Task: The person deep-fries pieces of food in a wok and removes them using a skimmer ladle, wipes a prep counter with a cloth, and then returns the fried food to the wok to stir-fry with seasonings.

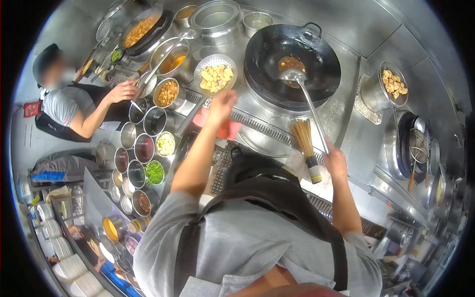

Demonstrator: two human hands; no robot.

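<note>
My right hand (335, 159) is closed round the end of a long metal ladle handle (311, 109). Its bowl rests in a black wok (262, 59), on some brown food in sauce (292, 64). Just below a perforated strainer (228, 60) heaped with pale yellow pieces (215, 78), my left hand (223, 105) hovers with curled fingers; whatever it may hold is hidden. The strainer's handle (192, 116) passes to the left of that hand. A red cloth (229, 130) lies beneath my left wrist.
Metal pots, one with diced food (166, 92), one with chopped greens (155, 172), stand at left. A bamboo brush (303, 138) lies before the wok. A co-worker (74, 106) reaches in from the left. Fried pieces (393, 83) fill a basket at right.
</note>
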